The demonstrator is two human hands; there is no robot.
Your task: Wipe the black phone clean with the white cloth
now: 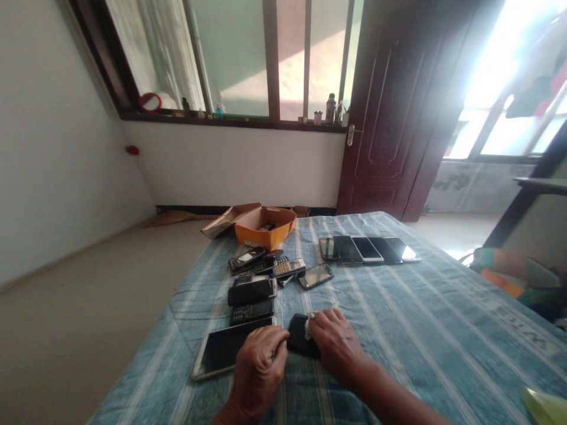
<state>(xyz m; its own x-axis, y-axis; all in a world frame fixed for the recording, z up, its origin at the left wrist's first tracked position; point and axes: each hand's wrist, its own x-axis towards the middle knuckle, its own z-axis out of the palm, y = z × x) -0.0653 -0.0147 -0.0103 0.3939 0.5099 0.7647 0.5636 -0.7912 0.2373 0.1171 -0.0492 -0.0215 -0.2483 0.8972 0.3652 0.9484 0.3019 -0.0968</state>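
A black phone (297,335) lies on the striped bed cover between my hands. My right hand (336,342) is closed on a crumpled white cloth (309,326) and presses it against the phone's face, hiding the right part. At the phone's left edge, my left hand (259,361) is closed with thumb against curled fingers; whatever sits in that pinch is hidden. Beside this hand lies a white-framed tablet (221,347), partly covered by it. Just beyond are a keypad phone (252,311) and a dark slider-like phone (251,291).
Several old phones (287,267) lie heaped near an open orange box (259,237) with something dark inside. One touchscreen phone (316,275) lies apart. Farther right, several smartphones (367,249) form a row. The blue striped cover (398,324) drops off at the left side.
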